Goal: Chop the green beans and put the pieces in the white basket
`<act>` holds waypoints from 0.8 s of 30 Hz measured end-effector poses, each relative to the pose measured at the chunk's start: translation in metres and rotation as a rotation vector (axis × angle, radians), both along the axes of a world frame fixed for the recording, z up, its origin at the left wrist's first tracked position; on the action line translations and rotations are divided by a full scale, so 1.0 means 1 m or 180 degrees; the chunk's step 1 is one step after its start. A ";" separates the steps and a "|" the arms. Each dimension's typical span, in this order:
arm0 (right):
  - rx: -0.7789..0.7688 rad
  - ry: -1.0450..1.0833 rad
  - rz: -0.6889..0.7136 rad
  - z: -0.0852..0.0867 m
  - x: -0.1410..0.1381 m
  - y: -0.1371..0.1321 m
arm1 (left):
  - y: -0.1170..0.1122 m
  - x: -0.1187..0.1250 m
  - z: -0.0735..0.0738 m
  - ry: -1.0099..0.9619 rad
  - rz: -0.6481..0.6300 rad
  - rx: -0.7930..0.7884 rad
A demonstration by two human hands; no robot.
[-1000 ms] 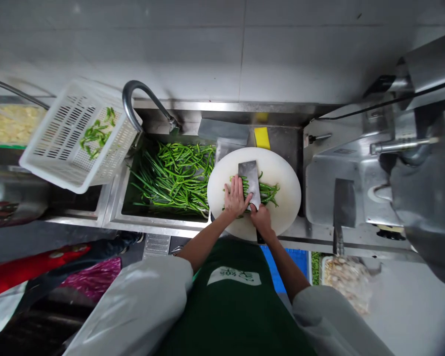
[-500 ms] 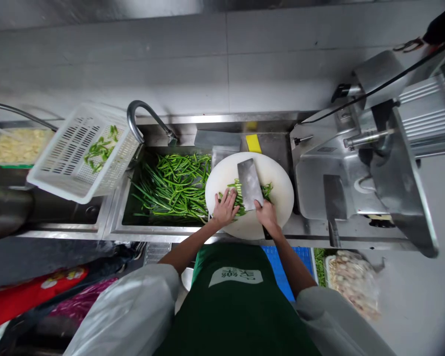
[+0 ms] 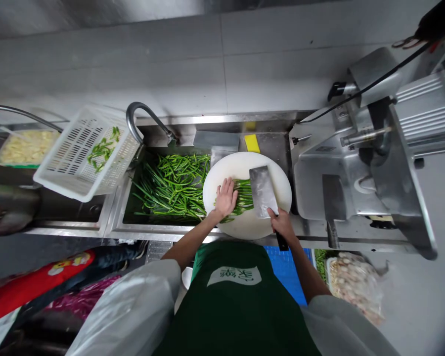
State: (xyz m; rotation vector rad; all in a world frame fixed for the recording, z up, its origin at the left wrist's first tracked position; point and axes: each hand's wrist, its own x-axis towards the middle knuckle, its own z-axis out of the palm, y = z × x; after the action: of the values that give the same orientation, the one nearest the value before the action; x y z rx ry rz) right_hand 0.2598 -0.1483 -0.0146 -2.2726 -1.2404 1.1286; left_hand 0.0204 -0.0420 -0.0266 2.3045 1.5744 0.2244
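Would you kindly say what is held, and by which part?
The right hand holds the cleaver by its black handle; the left hand rests on the greens.

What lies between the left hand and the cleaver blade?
In the head view, green vegetables on the white board fill the stretch between the left hand and the cleaver.

The green stalks (image 3: 244,194) are partly covered by the left hand (image 3: 226,199), and whether they run on beneath the cleaver (image 3: 263,190) cannot be told. Part of its handle is hidden by the right hand (image 3: 283,225). A metal pot (image 3: 11,206) and a person in red (image 3: 55,279) are cut off at left; the plastic bag's (image 3: 358,287) pale contents are blurred.
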 end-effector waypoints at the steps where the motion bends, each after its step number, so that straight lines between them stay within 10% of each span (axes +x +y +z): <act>1: -0.0056 -0.0048 0.0081 -0.001 -0.002 0.000 | -0.004 0.008 -0.003 0.0077 0.0022 0.0067; 7: -0.0069 -0.0817 0.0362 -0.007 -0.007 0.002 | -0.010 0.045 -0.019 0.0486 -0.0093 0.0189; 24: -0.0444 -0.0769 0.0677 -0.012 -0.008 0.020 | -0.004 0.041 -0.019 0.0497 -0.0175 0.0120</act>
State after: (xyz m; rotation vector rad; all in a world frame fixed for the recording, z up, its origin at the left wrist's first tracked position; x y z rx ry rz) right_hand 0.2519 -0.1278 -0.0263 -2.4870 -1.5725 1.0632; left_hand 0.0611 -0.0458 -0.0454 2.4430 1.5888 0.0623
